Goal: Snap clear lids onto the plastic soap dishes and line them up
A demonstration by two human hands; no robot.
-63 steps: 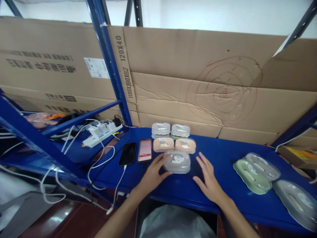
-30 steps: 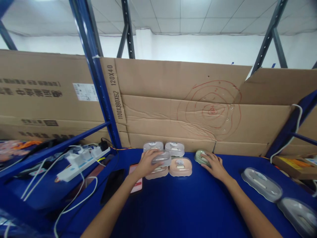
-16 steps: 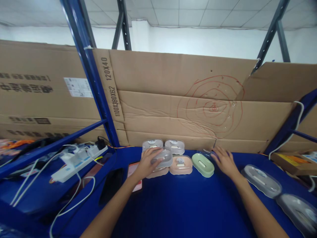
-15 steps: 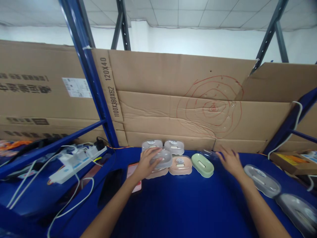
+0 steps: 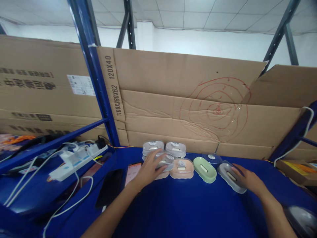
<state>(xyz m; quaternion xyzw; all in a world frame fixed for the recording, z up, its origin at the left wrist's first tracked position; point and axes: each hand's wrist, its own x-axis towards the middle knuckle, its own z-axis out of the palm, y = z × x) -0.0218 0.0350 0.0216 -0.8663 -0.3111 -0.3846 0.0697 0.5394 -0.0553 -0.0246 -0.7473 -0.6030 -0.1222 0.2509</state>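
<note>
1. A person's left hand (image 5: 150, 168) held a clear box (image 5: 167, 160) from above, fingers and thumb clamped on its sides, over a pink box (image 5: 162, 176) in the front row; the grip likely kept the upper piece from sliding off.
2. The right hand (image 5: 250, 180) met the right side of a grey box (image 5: 230, 177) on the blue worktop (image 5: 173, 205). Its fingers touched the rim, but whether they pinched it could not be told.
3. A green tray (image 5: 205, 169) lay uncovered just left of the grey box. A clear lid (image 5: 213, 158) sat behind it near the cardboard (image 5: 153, 109), probably parked there to stay out of the hands' way.
4. The second pink box (image 5: 182, 169) stood before the back-right box (image 5: 175, 150), with the back-left box (image 5: 153, 146) beside that, a tight layout that seemed to save room.
5. A black phone (image 5: 109, 187) and a lit phone (image 5: 132, 173) rested left of the boxes, apparently set aside.
</note>
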